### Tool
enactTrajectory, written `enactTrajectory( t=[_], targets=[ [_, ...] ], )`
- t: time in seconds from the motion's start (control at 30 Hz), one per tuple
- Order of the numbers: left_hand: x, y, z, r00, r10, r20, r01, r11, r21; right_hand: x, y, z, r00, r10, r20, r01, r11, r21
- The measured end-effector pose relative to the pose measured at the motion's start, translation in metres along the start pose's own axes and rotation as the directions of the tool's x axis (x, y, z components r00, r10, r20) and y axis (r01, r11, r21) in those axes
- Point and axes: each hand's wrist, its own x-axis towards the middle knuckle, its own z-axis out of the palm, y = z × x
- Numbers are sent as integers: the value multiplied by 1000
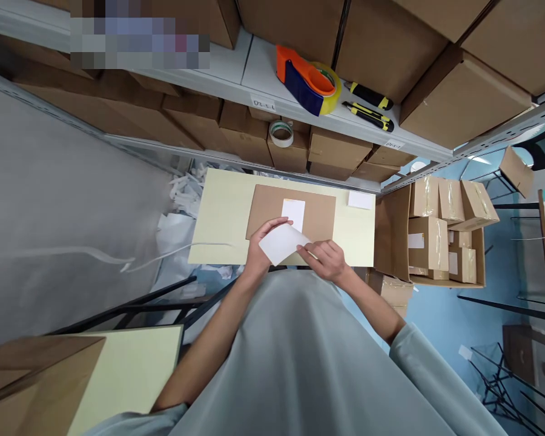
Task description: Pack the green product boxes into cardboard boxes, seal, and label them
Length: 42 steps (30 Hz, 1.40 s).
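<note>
A small white sheet of paper (281,243) is held in front of my body, tilted. My left hand (260,245) grips it along its left side, fingers behind and at its upper edge. At the right corner of the sheet, my right hand (326,258) pinches it between thumb and fingers. Below and beyond the hands, a flat brown piece of cardboard (266,209) lies on the pale yellow table (222,212). A white rectangular label (294,211) with a thin orange strip is on the cardboard, partly hidden by the held sheet.
Another white paper piece (360,200) lies at the table's right end. Above, a shelf (258,72) bears a tape dispenser (306,82) and two utility knives (367,115). A tape roll (281,133) sits lower, on boxes. To the right stands a large carton (393,224) of taped boxes.
</note>
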Motion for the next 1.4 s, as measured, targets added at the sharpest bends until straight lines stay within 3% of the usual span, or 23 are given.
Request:
enactTrajectory(
  t=[0.1, 0.17, 0.23, 0.3, 0.37, 0.47, 0.53, 0.63, 0.8, 0.97, 1.17, 1.4],
  targets=[
    [-2, 3, -7, 999, 26, 25, -26, 1000, 6, 5, -14, 4, 998, 40, -58, -36, 997, 68],
    [-1, 0, -15, 1000, 23, 17, -24, 999, 37, 14, -21, 3, 978, 156, -138, -138, 982, 131],
    [1, -5, -21, 1000, 10, 1, -11, 995, 102, 25, -23, 1, 924, 340, -173, -290, 921, 262],
    [5, -11, -27, 1000, 4, -9, -3, 985, 175, 37, -21, 2, 816, 567, -108, -470, 761, 446],
    [10, -17, -30, 1000, -5, -21, 9, 979, 204, 48, -15, 5, 651, 758, 37, -615, 498, 612],
    [21, -23, -30, 998, -31, -52, 40, 981, 191, 58, -4, 14, 413, 869, 274, -682, 95, 725],
    [29, -25, -29, 998, -55, -40, 61, 979, 194, 62, 1, 21, 321, 873, 367, -670, -64, 740],
    [40, -27, -29, 998, -69, -10, 69, 976, 205, 63, 5, 31, 256, 871, 419, -658, -161, 736],
    [58, -38, -36, 991, -135, 5, 130, 962, 240, 63, 15, 55, 184, 895, 406, -705, -167, 689],
    [77, -55, -44, 991, -132, -20, 128, 900, 416, 60, 27, 84, 146, 938, 315, -866, -33, 499],
    [84, -61, -44, 987, -153, -48, 152, 794, 589, 56, 31, 103, 205, 944, 259, -968, 156, 198],
    [86, -60, -36, 991, -115, -66, 125, 651, 749, 59, 33, 106, 210, 928, 307, -977, 208, 40]
  ],
)
